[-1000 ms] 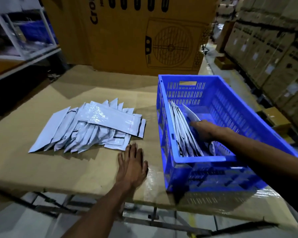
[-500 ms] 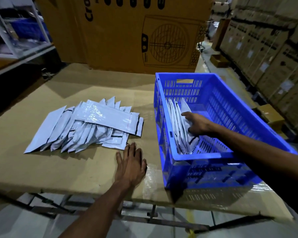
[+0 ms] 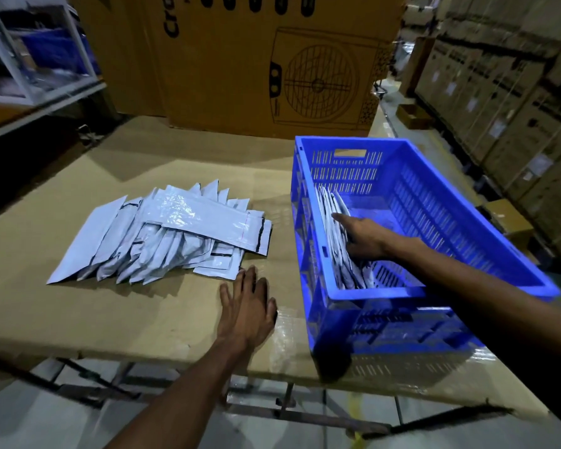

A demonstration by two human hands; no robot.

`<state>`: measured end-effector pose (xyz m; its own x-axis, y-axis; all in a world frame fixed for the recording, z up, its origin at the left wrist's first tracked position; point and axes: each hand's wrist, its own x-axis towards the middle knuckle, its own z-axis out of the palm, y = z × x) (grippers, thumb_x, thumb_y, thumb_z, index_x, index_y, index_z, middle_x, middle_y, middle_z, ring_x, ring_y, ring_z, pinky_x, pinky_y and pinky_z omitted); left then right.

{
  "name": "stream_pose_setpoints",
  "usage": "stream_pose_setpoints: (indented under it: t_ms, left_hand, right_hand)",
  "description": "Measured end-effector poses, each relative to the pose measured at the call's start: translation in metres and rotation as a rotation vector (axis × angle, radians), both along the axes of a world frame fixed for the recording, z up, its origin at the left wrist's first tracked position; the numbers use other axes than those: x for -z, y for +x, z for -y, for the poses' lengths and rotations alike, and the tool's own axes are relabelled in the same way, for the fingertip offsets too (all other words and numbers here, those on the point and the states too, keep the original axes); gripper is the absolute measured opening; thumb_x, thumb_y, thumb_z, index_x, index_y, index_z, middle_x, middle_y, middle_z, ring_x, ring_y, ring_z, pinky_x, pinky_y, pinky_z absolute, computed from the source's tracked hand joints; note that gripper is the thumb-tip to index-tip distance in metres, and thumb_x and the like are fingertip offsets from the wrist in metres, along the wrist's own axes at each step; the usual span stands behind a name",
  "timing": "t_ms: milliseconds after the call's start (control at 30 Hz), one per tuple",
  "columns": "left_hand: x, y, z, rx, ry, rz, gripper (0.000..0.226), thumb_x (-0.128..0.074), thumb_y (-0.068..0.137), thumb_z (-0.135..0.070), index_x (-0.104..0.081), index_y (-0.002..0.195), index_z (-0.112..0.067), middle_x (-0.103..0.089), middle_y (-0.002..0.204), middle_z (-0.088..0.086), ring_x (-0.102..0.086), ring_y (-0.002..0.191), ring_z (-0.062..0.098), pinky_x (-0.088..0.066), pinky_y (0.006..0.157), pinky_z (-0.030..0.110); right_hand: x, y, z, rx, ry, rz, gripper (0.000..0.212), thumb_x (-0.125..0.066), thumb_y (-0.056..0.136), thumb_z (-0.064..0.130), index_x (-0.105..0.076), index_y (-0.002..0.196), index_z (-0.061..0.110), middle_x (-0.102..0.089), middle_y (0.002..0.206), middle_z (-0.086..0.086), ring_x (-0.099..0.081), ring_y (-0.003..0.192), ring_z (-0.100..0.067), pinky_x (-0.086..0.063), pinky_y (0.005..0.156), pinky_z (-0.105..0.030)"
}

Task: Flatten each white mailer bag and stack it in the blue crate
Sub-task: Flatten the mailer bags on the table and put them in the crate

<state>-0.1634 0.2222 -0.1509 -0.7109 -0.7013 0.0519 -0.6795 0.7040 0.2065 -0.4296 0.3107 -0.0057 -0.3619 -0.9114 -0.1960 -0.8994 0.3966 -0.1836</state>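
Pressing a small batch of white mailer bags point(image 3: 339, 244) upright against the left wall of the blue crate point(image 3: 434, 176) with the right hand point(image 3: 361, 236), grip loose, fingers straight against the outermost bag, nothing pinched. Resting the left hand point(image 3: 246, 303) flat on the table point(image 3: 78, 312), grip wide and empty, just beside the loose pile of mailers point(image 3: 162, 234). Judging progress as partial: a handful crated, far more fanned out on the table, not yet flattened or stacked.

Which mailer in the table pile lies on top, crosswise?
The long glossy white mailer running left to right across the pile; nothing overlaps it, while the bags beneath fan out toward the near-left.
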Motion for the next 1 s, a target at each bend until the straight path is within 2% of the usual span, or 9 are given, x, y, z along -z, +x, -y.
stream_pose_setpoints:
  t_ms: [133, 200, 267, 400, 500, 600, 800, 933, 1000]
  left_hand:
    - [-0.001, 0.001, -0.001, 0.006, -0.004, -0.011, 0.051, -0.035, 0.099, -0.044, -0.042, 0.144, -0.020, -0.020, 0.165, 0.010, -0.015, 0.152, 0.028, -0.015, 0.118, 0.060]
    - [-0.001, 0.001, -0.001, 0.007, -0.015, -0.019, 0.052, -0.034, 0.098, -0.044, -0.044, 0.142, -0.020, -0.022, 0.164, 0.010, -0.017, 0.152, 0.028, -0.017, 0.118, 0.060]
    - [0.000, 0.004, -0.001, 0.005, -0.026, -0.043, 0.054, -0.031, 0.094, -0.044, -0.049, 0.138, -0.019, -0.027, 0.162, 0.011, -0.022, 0.150, 0.029, -0.023, 0.116, 0.060]
    - [0.004, 0.017, 0.004, 0.057, -0.056, -0.096, 0.055, -0.036, 0.089, -0.042, -0.053, 0.134, -0.017, -0.034, 0.159, 0.014, -0.030, 0.146, 0.034, -0.033, 0.111, 0.060]
    - [0.003, 0.035, 0.015, 0.070, -0.069, -0.121, 0.054, -0.040, 0.088, -0.041, -0.051, 0.134, -0.017, -0.034, 0.158, 0.014, -0.032, 0.144, 0.037, -0.035, 0.108, 0.060]
    - [0.002, 0.060, 0.033, 0.044, -0.068, -0.113, 0.055, -0.041, 0.088, -0.040, -0.050, 0.137, -0.015, -0.032, 0.158, 0.016, -0.032, 0.143, 0.038, -0.035, 0.108, 0.059]
    - [0.005, 0.110, 0.076, -0.002, -0.046, -0.050, 0.064, -0.038, 0.090, -0.043, -0.047, 0.143, -0.008, -0.033, 0.157, 0.023, -0.039, 0.138, 0.040, -0.040, 0.106, 0.053]
    - [-0.003, 0.125, 0.090, -0.026, -0.051, -0.038, 0.062, -0.034, 0.091, -0.046, -0.044, 0.143, -0.013, -0.035, 0.154, 0.017, -0.036, 0.140, 0.038, -0.035, 0.108, 0.050]
    - [-0.006, 0.124, 0.092, -0.043, -0.042, -0.027, 0.062, -0.034, 0.091, -0.046, -0.042, 0.144, -0.015, -0.035, 0.153, 0.014, -0.037, 0.137, 0.037, -0.033, 0.109, 0.050]
  right_hand:
    - [-0.006, 0.003, -0.002, -0.002, -0.030, -0.012, 0.076, -0.047, 0.086, -0.001, -0.017, 0.155, 0.006, -0.041, 0.148, -0.024, -0.048, 0.127, -0.039, -0.041, 0.094, -0.037]
    - [-0.006, 0.004, -0.003, -0.021, -0.042, -0.048, 0.075, -0.047, 0.084, -0.001, -0.019, 0.153, 0.004, -0.037, 0.149, -0.026, -0.046, 0.128, -0.042, -0.043, 0.099, -0.043]
    - [-0.005, 0.005, -0.002, -0.045, -0.068, -0.074, 0.070, -0.047, 0.083, 0.000, -0.024, 0.150, 0.002, -0.040, 0.144, -0.027, -0.048, 0.124, -0.045, -0.045, 0.095, -0.050]
    - [-0.015, 0.012, 0.002, 0.012, -0.348, -0.151, 0.044, -0.045, 0.088, 0.007, -0.046, 0.132, 0.003, -0.060, 0.119, -0.027, -0.058, 0.105, -0.046, -0.049, 0.080, -0.052]
    - [-0.032, 0.026, 0.013, 0.059, -0.582, -0.191, 0.036, -0.043, 0.095, 0.016, -0.054, 0.128, 0.008, -0.068, 0.110, -0.023, -0.062, 0.101, -0.044, -0.050, 0.080, -0.049]
    - [-0.043, 0.048, 0.035, -0.032, -0.662, -0.172, 0.036, -0.042, 0.098, 0.023, -0.056, 0.128, 0.008, -0.068, 0.110, -0.023, -0.063, 0.101, -0.042, -0.049, 0.082, -0.046]
    - [-0.036, 0.097, 0.095, -0.167, -0.551, -0.143, 0.040, -0.043, 0.098, 0.031, -0.051, 0.132, 0.009, -0.064, 0.120, -0.020, -0.060, 0.107, -0.040, -0.049, 0.084, -0.044]
    - [-0.022, 0.130, 0.141, -0.190, -0.359, -0.167, 0.038, -0.046, 0.096, 0.030, -0.051, 0.124, 0.005, -0.065, 0.113, -0.022, -0.059, 0.101, -0.044, -0.050, 0.077, -0.046]
    - [-0.007, 0.142, 0.160, -0.162, -0.289, -0.119, 0.038, -0.049, 0.094, 0.029, -0.052, 0.123, 0.004, -0.064, 0.114, -0.023, -0.059, 0.103, -0.044, -0.049, 0.078, -0.044]
